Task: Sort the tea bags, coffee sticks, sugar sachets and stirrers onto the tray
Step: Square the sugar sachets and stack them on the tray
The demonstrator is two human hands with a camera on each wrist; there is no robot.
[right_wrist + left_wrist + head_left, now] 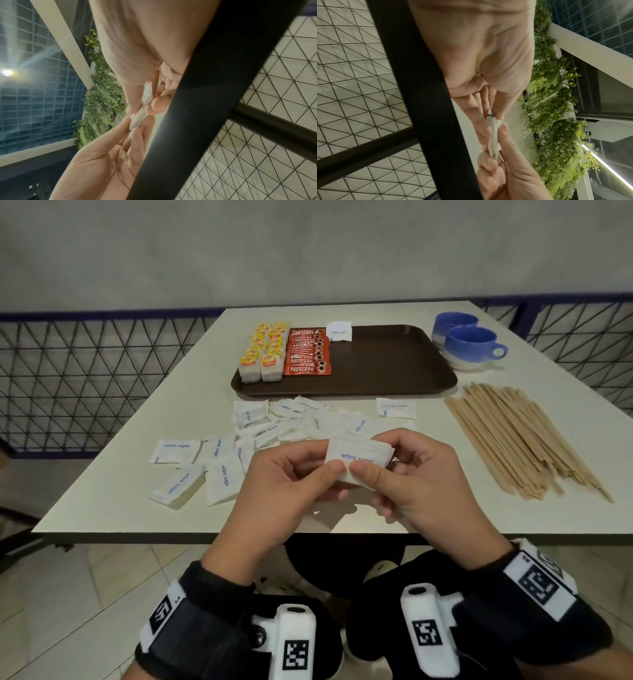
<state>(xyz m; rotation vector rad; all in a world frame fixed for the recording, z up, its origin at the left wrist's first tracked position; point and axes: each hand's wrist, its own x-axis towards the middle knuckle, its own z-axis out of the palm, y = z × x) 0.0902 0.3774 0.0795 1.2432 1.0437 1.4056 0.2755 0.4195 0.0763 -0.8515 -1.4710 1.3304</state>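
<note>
1. Brown tray sits at far side of table. Left third filled, rest bare.
2. Tea bags on tray at far left, lined in two rows. Looks done; none seen loose on table.
3. Coffee sticks on tray just right of tea bags, overlapped in one column. Looks done too.
4. Sugar: only one small stack on tray, at far rim beside the coffee. Most loose sugar sachets lie scattered on table betw. tray and hands; one apart to the right.
5. Left hand and right hand are raised over near table edge, both pinching a small bundle of sachets. Thumbs press on top, fingers curl beneath. Wrist views confirm: bundle seen edge-on betw. both hands' fingertips. Prob. squaring it up before placing.
6. Stirrers lie in a loose fan on table, right of tray. None on tray yet.
7. Two blue cups stand right of tray, not part of sort.
8. Est. progress: about half. Left: bulk of sugar, all stirrers.
</note>
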